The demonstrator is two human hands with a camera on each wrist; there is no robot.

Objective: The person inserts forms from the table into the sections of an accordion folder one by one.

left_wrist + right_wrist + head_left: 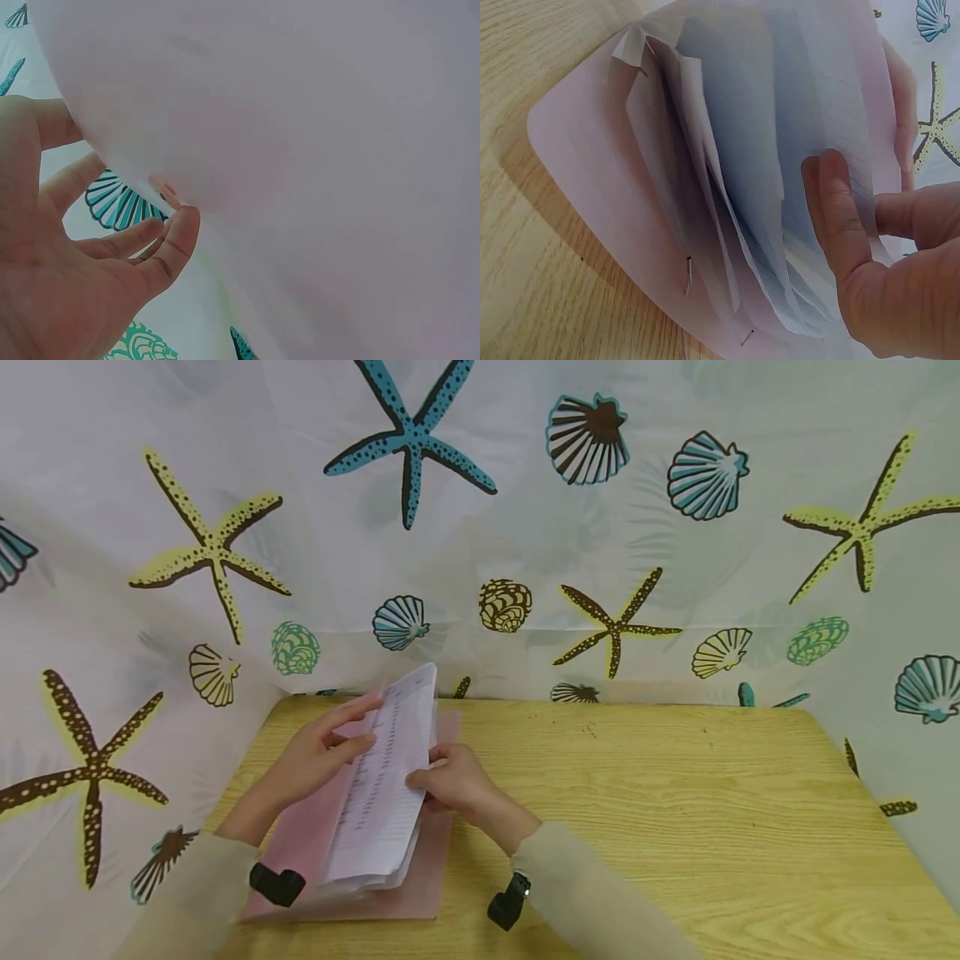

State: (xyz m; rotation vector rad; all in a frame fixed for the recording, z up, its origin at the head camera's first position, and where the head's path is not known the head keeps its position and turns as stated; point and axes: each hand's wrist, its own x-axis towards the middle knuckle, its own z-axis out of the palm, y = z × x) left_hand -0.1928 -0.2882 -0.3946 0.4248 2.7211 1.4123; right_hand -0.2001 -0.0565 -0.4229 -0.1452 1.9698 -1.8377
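A pink paper folder lies at the left of the wooden table, its front cover raised to the left. Inside is a stack of white sheets, the top one covered in printed lines. My left hand holds the raised cover by its edge, some fingers behind it. On the right side, my right hand pinches the edge of the sheets, thumb on top and fingers underneath. From the right wrist camera, several loose sheets fan apart below that hand, near a small metal staple on the pink back cover.
The wooden table extends to the right of the folder. A white cloth printed with starfish and shells stands behind the table and along both sides. Each wrist carries a small black camera.
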